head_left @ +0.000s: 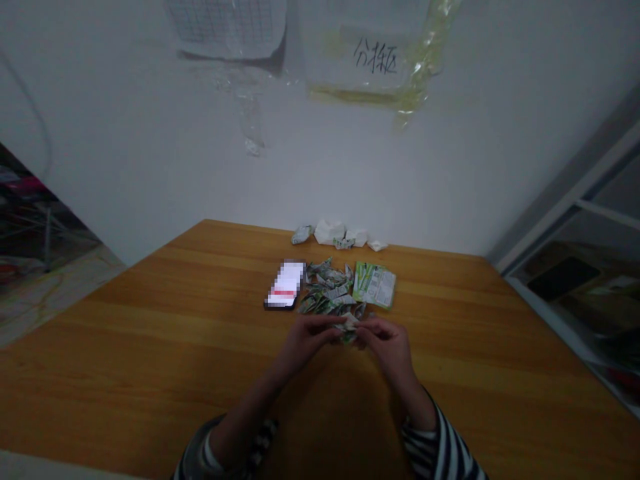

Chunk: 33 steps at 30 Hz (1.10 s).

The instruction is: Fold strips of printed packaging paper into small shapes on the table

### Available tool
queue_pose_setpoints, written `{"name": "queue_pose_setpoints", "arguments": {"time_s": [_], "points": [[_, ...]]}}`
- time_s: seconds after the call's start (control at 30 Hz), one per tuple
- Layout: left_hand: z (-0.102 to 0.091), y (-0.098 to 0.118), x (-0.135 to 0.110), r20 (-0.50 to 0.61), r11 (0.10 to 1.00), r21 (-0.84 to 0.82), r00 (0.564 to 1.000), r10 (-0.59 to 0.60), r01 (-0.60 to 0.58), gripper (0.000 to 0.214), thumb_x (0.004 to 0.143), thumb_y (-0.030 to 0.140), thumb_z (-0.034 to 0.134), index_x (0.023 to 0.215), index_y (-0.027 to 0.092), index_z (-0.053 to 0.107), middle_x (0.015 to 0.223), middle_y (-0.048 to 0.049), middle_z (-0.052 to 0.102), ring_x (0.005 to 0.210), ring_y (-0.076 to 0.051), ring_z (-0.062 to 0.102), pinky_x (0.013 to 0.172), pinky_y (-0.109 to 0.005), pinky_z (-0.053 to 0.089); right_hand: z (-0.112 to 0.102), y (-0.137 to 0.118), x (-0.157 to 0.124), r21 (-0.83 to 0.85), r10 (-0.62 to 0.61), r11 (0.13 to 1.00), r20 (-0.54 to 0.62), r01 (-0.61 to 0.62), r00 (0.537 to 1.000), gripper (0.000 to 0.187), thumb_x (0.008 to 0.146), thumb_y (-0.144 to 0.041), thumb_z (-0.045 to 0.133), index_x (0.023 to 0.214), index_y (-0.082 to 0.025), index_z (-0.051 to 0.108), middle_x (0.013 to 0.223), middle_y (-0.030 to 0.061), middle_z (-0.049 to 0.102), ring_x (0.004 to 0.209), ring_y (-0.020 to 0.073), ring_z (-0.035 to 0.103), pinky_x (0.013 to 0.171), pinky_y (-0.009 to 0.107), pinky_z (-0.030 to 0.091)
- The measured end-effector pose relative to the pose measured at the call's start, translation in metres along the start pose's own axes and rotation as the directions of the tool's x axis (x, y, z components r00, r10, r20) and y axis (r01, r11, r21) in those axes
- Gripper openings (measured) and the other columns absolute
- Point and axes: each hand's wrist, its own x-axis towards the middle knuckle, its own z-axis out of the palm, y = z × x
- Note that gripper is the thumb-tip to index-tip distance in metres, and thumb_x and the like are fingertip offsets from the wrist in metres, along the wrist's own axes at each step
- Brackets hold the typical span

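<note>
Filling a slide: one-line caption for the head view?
Left hand and right hand pinch a small scrap near a wrapper pile, phone and green packet on a wooden table.

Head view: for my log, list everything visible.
table: 1, brown, foreground
wall: 1, pale, behind table
sheets: 2, whitish, on wall
tape: several, yellowish, wall
frame: 1, pale, far right
clutter: uncountable, mostly dark, both sides
wads: several, mostly white, table's back
heap: 1, greenish, centre
phone: 1, black-edged, left of heap
packet: 1, green, right of heap
scrap: 1, whitish, before heap
sleeves: 2, black and white, bottom
left hand: 1, bare, holding scrap
right hand: 1, bare, holding scrap
</note>
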Motion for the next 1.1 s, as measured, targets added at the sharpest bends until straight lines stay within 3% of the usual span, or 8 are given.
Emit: {"name": "queue_pose_setpoints", "arguments": {"time_s": [0.23,0.37,0.53,0.77,0.87,1.1], "points": [[-0.001,0.003,-0.002,0.006,0.995,0.067,0.998,0.069,-0.069,0.027,0.067,0.019,0.078,0.095,0.022,0.078,0.096,-0.0046,0.078,0.089,-0.025,0.072,0.088,-0.040,0.053,-0.012,-0.003,0.000,-0.160,-0.121,0.978,0.087,0.134,0.989,0.014,0.067,-0.024,0.082,0.080,-0.024,0.079,0.075,0.0038,0.077,0.066,0.0213,0.072,0.062,0.032,0.057],[0.002,0.007,-0.004,0.004,1.000,-0.005,1.000,0.018,-0.018,0.032,0.064,0.018,0.081,0.096,0.020,0.077,0.090,-0.0048,0.079,0.080,-0.023,0.074,0.076,-0.034,0.057,-0.016,-0.008,0.001,-0.258,-0.196,0.939,0.143,0.228,0.970,0.009,0.069,-0.027,0.081,0.078,-0.025,0.080,0.075,0.0064,0.078,0.065,0.0237,0.072,0.060,0.034,0.058],[0.002,0.009,-0.004,-0.028,1.000,-0.008,0.999,-0.025,0.025,0.020,0.059,0.019,0.083,0.078,0.017,0.079,0.077,-0.0057,0.079,0.069,-0.020,0.073,0.066,-0.028,0.056,-0.017,-0.012,0.001,-0.254,-0.224,0.930,0.176,0.264,0.959,0.008,0.068,-0.029,0.082,0.073,-0.024,0.079,0.072,0.0067,0.078,0.063,0.0231,0.073,0.057,0.032,0.058],[0.001,0.007,-0.002,-0.062,0.999,0.030,0.998,-0.015,0.017,0.016,0.059,0.020,0.082,0.075,0.019,0.080,0.073,-0.0050,0.079,0.066,-0.021,0.071,0.067,-0.030,0.056,-0.012,-0.010,0.002,-0.185,-0.175,0.964,0.111,0.193,0.978,0.007,0.070,-0.025,0.079,0.066,-0.020,0.076,0.062,0.0038,0.074,0.054,0.0164,0.067,0.052,0.024,0.052],[0.005,0.005,-0.003,-0.078,0.999,-0.024,0.997,-0.025,0.023,0.014,0.063,0.026,0.081,0.075,0.019,0.080,0.071,-0.0044,0.079,0.064,-0.020,0.070,0.066,-0.029,0.056,-0.006,-0.007,0.001,-0.149,-0.223,0.962,0.054,0.229,0.973,0.012,0.073,-0.023,0.075,0.063,-0.018,0.072,0.062,0.0026,0.070,0.056,0.0149,0.064,0.053,0.023,0.050],[0.021,-0.006,-0.003,-0.276,0.985,-0.167,0.958,-0.083,0.037,0.023,0.061,0.038,0.083,0.063,0.016,0.077,0.058,-0.0012,0.073,0.058,-0.016,0.066,0.062,-0.025,0.055,0.009,0.001,-0.001,-0.145,-0.278,0.953,-0.070,0.266,0.958,0.016,0.079,-0.021,0.070,0.064,-0.017,0.067,0.070,0.0030,0.065,0.064,0.0145,0.060,0.057,0.023,0.047]]}}
